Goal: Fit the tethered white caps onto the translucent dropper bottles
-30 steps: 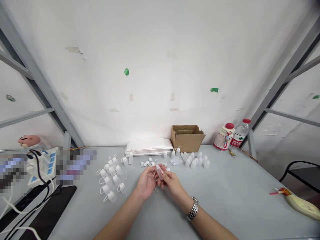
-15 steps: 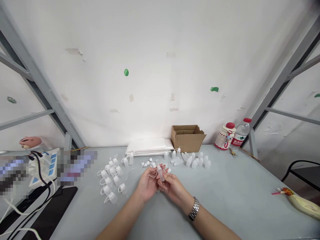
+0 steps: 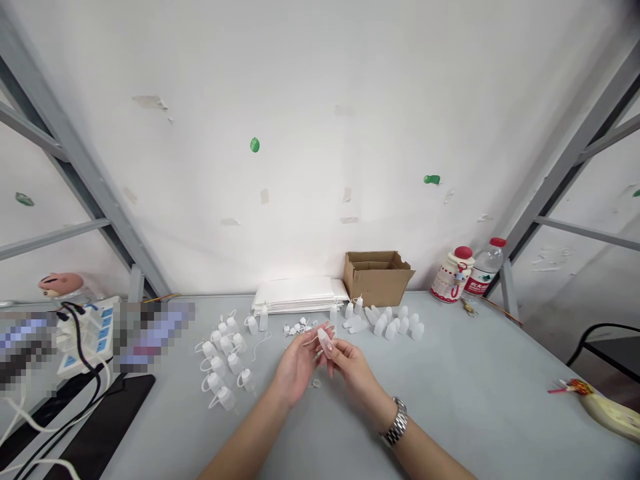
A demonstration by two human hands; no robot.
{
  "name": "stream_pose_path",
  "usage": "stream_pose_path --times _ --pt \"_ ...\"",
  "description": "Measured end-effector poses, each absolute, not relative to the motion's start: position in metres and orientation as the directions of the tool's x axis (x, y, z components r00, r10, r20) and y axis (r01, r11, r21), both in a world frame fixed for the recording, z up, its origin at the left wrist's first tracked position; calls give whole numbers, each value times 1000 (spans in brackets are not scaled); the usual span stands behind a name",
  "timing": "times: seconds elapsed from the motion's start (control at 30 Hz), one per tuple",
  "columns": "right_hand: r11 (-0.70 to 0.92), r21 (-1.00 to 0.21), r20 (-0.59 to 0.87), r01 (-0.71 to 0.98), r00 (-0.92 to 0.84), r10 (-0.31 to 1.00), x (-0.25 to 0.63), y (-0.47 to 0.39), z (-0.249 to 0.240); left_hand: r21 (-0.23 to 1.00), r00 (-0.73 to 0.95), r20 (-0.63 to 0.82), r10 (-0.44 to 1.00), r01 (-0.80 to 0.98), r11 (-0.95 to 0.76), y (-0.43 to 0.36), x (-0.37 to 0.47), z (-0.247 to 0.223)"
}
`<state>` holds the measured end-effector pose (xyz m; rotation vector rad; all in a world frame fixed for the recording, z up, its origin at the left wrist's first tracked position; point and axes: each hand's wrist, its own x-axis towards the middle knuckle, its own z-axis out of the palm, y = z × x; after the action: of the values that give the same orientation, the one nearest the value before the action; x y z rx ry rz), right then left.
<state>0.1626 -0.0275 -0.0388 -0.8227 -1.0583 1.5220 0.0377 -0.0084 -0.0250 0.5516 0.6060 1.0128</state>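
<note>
A small translucent plastic dropper bottle [image 3: 325, 343] is tilted between my hands, above the table. My right hand [image 3: 356, 371] pinches it with thumb and fingers. My left hand [image 3: 296, 371] is curled close against its left side, with a thin white cap strap [image 3: 310, 341] showing at the fingers; the cap itself is mostly hidden. Just beyond my hands lie several loose white caps [image 3: 299, 327]. To the left stand several capped bottles [image 3: 234, 363] with looped straps. Several uncapped bottles [image 3: 390, 329] are grouped at the right, some lying down.
A small clear ring [image 3: 316, 383] lies near my hands. Against the wall are a stack of white envelopes [image 3: 295, 293] and an open cardboard box [image 3: 380, 287]. A red-lidded flask [image 3: 451, 275] and a water bottle [image 3: 484, 270] stand right; a power strip [image 3: 90, 340] with cables lies left.
The bottle has turned in my fingers, its top now leaning up and left. My right hand has shifted slightly right, and the clear ring on the table shows more fully.
</note>
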Motion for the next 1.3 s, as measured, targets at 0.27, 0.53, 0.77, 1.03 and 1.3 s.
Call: stream_pose_path --times 0.27,0.53,0.77,1.03,1.3 --pt "75 -986 79 -149 -27 996 162 -29 -35 851 257 -64 964 -490 187 -10 38 -29" --pt "180 -980 187 83 81 979 166 -37 -36 935 213 -18 977 -343 92 -10 38 -30" --pt "18 -971 67 -239 -201 977 165 -30 -30 864 243 -45 969 -477 159 -8 35 -27" --pt "218 -974 221 57 60 973 163 -37 -38 819 376 -49 925 -516 253 -15 43 -29" --pt "289 -928 308 234 45 950 160 -41 -42 805 382 -70 921 -524 279 -13 41 -29"
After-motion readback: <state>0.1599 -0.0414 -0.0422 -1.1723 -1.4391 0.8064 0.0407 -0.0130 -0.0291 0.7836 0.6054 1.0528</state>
